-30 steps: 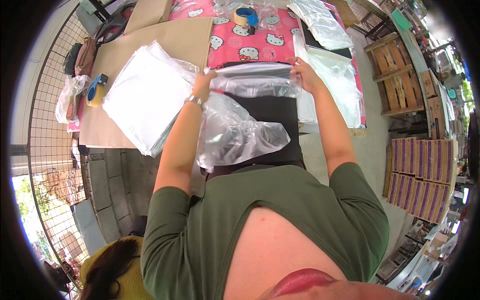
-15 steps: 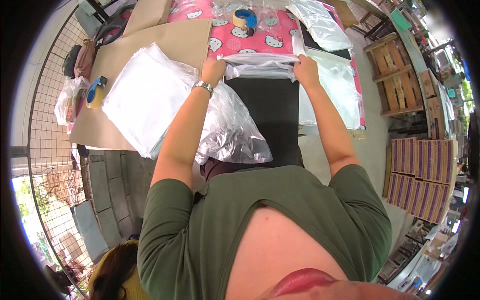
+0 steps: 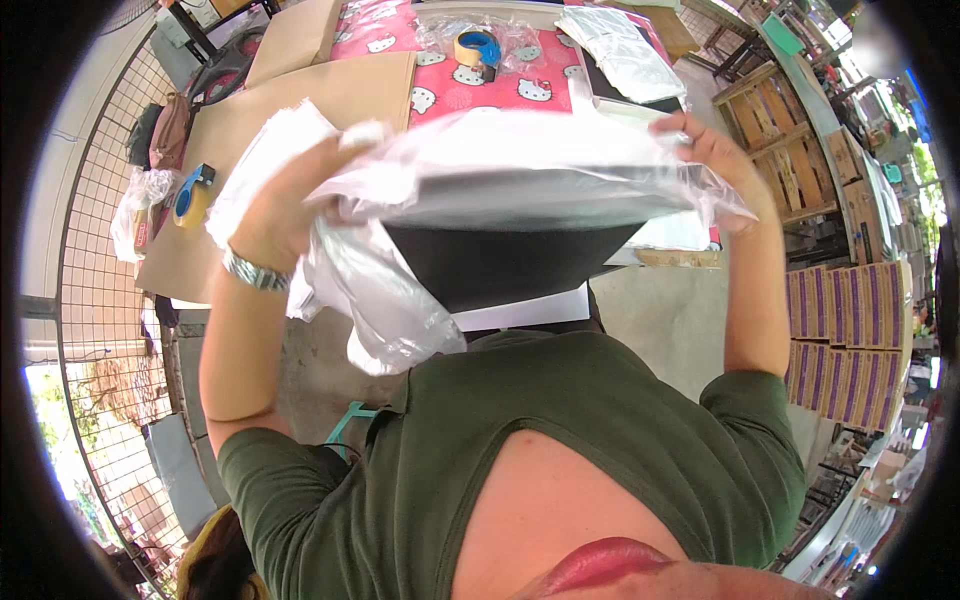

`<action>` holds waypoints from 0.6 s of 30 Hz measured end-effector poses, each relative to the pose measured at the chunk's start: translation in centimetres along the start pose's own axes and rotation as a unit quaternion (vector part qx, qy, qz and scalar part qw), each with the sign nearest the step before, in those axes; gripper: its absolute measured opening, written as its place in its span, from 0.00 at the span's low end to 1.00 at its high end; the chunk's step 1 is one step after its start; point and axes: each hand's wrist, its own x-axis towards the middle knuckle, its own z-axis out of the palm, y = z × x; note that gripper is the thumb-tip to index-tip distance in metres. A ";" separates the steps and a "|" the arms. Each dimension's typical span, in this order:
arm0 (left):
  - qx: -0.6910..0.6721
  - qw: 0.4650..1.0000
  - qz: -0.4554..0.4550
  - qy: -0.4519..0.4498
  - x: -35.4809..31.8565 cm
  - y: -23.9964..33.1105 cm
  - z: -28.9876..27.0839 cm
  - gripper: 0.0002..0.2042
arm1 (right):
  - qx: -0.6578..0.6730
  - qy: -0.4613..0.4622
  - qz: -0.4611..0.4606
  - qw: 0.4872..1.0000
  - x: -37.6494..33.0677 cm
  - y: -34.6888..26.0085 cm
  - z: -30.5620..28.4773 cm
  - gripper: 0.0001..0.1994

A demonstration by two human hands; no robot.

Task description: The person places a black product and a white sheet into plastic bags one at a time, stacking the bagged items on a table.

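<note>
- Holding a clear plastic bag (image 3: 520, 175) up in front of the chest, both hands raised above the table.
- Left hand (image 3: 285, 205): fingers curled shut on the bag's left edge, bunching the film; metal watch band (image 3: 255, 270) on the wrist.
- Right hand (image 3: 715, 160): fingers pinched on the bag's right edge, film stretched taut between the two hands.
- Flat black item (image 3: 495, 265) sits partly inside the bag; its lower part hangs out below the film, with a white sheet (image 3: 525, 312) just under it.
- Loose tail of the bag droops below the left hand, near the green shirt (image 3: 560, 440).
- Table behind: pink patterned cloth (image 3: 520, 85) with a roll of tape (image 3: 478, 47) on it, well apart from the hands.
- Brown cardboard sheet (image 3: 290, 100) on the left side of the table, a stack of clear bags (image 3: 265, 160) lying on it behind the left hand.
- Blue tape dispenser (image 3: 192, 195) at the cardboard's left edge.
- More clear bags (image 3: 620, 40) at the far right of the table.
- Wooden pallets (image 3: 790, 165) and stacked boxes (image 3: 850, 330) to the right.
</note>
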 end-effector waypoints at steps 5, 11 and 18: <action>-0.078 0.983 -0.144 -0.085 -2.0 -9.0 -2.7 0.08 | 0.234 0.020 0.016 0.972 -3.5 11.5 0.7 0.22; -0.091 0.959 -0.263 -0.058 -0.6 -24.3 -4.5 0.04 | 0.311 0.048 0.187 0.930 -3.1 26.0 -0.8 0.16; -0.221 0.969 -0.099 0.043 -2.9 -29.2 -0.2 0.13 | 0.257 0.031 0.101 0.961 -3.2 28.4 -0.6 0.12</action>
